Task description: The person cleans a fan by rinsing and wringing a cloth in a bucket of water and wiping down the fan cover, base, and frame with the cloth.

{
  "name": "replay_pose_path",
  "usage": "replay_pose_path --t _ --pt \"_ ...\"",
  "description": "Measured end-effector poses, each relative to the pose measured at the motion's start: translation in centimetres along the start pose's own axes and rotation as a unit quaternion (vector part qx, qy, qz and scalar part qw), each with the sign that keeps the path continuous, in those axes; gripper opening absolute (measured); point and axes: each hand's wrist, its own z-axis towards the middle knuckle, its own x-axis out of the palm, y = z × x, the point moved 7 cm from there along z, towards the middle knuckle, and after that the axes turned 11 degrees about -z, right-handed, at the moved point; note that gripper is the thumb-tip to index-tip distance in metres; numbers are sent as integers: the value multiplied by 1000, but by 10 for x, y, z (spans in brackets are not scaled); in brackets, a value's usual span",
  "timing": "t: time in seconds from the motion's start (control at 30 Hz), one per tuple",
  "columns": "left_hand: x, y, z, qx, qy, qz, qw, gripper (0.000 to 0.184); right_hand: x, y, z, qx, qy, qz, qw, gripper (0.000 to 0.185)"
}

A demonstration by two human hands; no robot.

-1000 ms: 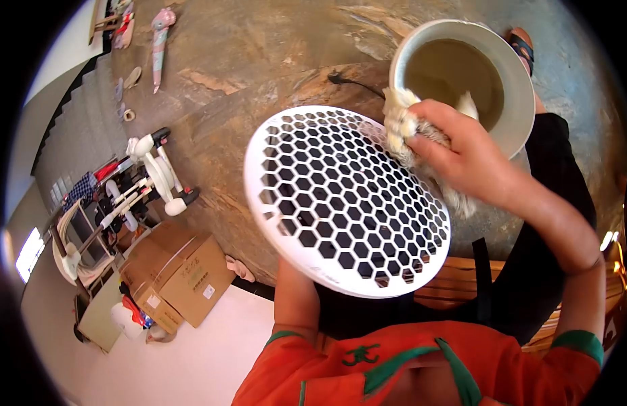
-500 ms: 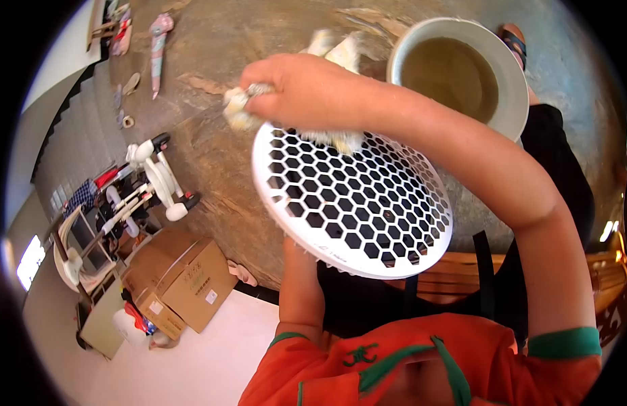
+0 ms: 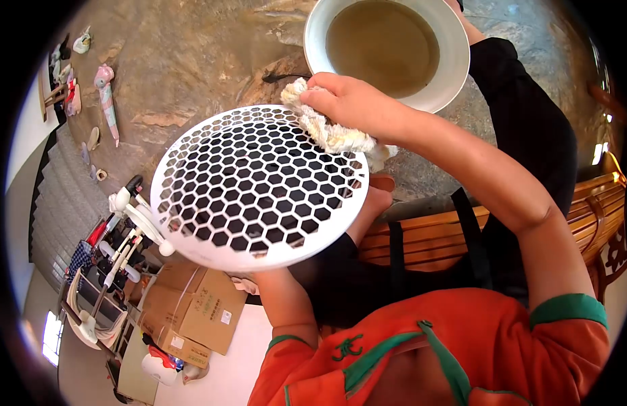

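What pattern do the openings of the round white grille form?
A honeycomb of hexagons; the grille shows it best in the head view.

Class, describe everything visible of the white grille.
The grille is round, white and plastic-looking, with hexagonal holes, mostly dark behind, inside a smooth rim. It is held tilted above the floor, apparently by the left hand, which is hidden behind it. A cloth in the right hand lies over its upper-right edge.
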Motion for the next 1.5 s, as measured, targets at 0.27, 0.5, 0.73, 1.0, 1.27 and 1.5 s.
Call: replay_pose_path --t 0.27,0.5,0.73,1.0,1.27,1.5 --pt "11 -6 39 0 43 13 999 68 -8 71 -80 -169 -128 -203 956 21" --pt "8 1 34 -4 34 16 999 68 6 115 -107 -315 -146 -209 914 19" --pt "2 -1 17 -5 11 15 1000 68 -10 20 -24 -142 -104 -200 964 28" --pt "-5 11 -18 -15 -30 15 999 68 24 -13 77 -176 -1 -20 984 30" --pt "-3 8 -17 -8 -24 12 1000 68 32 75 71 -220 10 -207 953 33" --pt "-1 -8 27 12 29 11 999 69 43 137 2 -287 -55 -232 928 30"
